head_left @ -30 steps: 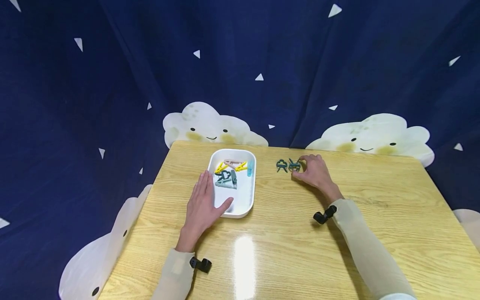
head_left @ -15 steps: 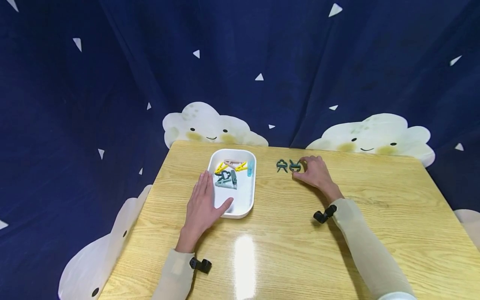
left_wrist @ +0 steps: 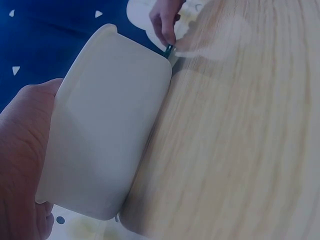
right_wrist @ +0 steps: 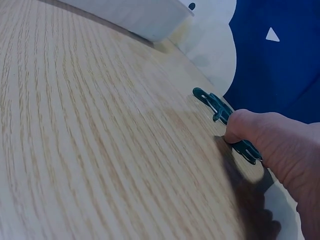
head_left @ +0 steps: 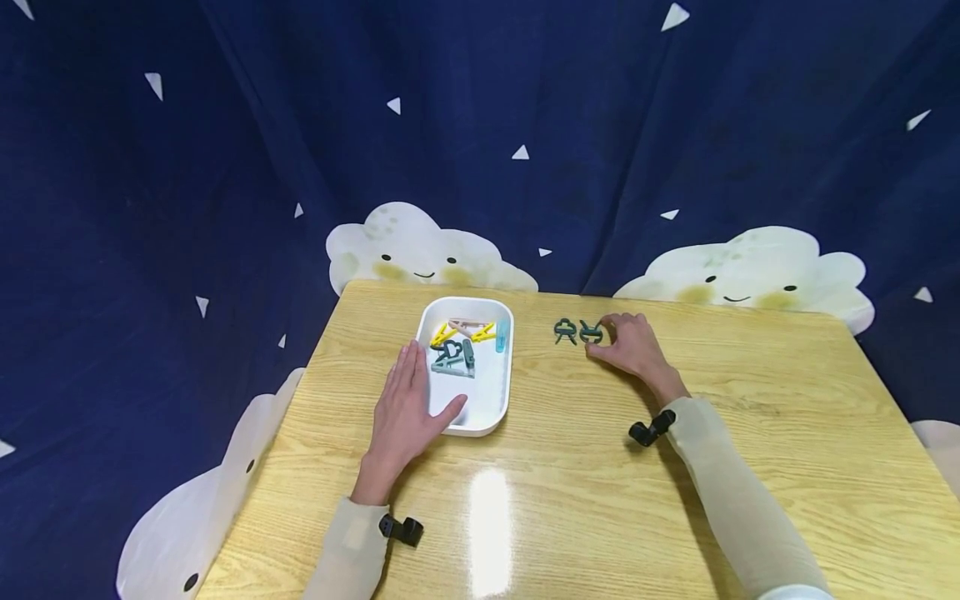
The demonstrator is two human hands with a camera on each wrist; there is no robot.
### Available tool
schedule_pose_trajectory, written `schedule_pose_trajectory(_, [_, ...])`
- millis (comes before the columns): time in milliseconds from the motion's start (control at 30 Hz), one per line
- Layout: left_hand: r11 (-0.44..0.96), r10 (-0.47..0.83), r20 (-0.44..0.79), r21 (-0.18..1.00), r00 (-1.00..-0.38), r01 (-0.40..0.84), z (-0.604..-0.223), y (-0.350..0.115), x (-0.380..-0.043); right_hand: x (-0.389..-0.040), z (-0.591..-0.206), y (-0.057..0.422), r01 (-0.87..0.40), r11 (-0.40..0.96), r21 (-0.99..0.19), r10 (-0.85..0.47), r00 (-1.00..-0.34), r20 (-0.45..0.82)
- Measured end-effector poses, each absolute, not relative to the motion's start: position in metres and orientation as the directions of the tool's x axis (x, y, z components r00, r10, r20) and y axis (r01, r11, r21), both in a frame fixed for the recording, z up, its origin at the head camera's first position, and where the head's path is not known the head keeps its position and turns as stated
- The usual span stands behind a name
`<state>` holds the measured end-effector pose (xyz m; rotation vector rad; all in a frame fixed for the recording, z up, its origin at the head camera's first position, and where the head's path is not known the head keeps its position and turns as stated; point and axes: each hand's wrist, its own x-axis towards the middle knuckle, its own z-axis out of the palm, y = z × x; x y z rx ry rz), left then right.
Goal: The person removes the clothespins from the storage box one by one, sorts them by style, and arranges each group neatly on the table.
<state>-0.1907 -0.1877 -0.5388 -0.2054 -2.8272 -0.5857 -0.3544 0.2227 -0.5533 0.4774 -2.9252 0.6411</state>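
My right hand (head_left: 636, 348) is near the table's far edge, thumb and fingers pinching a dark green plant clip (head_left: 591, 333). The clip's two prongs point away from me. Just left of it lies a matching dark green plant clip (head_left: 566, 331), its legs pointing toward me. In the right wrist view my thumb hides part of the held plant clip (right_wrist: 247, 150). My left hand (head_left: 405, 412) rests along the left rim of a white tray (head_left: 480, 407), fingers straight, thumb over the near corner. Seen from the left wrist, the tray's outer wall (left_wrist: 110, 110) fills much of the view.
Inside the tray lie several clips: two yellow clips (head_left: 483, 332), a pink one, a light blue clip (head_left: 502, 337) and several grey-green ones. The wooden table (head_left: 570, 500) ends at a dark blue curtain (head_left: 480, 125) with white clouds.
The plant clip at my right fingertips has turned slightly since one second ago; its prongs now show only on the far side. Both hands and the tray stay in place.
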Motion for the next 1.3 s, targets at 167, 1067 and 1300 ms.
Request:
schedule_pose_trajectory(167, [0.911, 0.084, 0.260, 0.371, -0.962, 0.180, -0.538, -0.188, -0.191, -0.355, -0.555, 0.224, -0.321, 0.867, -0.382, -0.278, -0.946, 0.165])
schedule_pose_trajectory(1067, [0.911, 0.083, 0.265, 0.371, -0.961, 0.181, -0.537, -0.188, -0.190, -0.352, -0.558, 0.219, -0.360, 0.858, -0.368, -0.287, -0.928, 0.239])
schedule_pose_trajectory(1300, [0.908, 0.083, 0.257, 0.379, -0.963, 0.179, -0.536, -0.188, -0.189, -0.346, -0.552, 0.206, -0.398, 0.831, -0.389, -0.294, -0.907, 0.300])
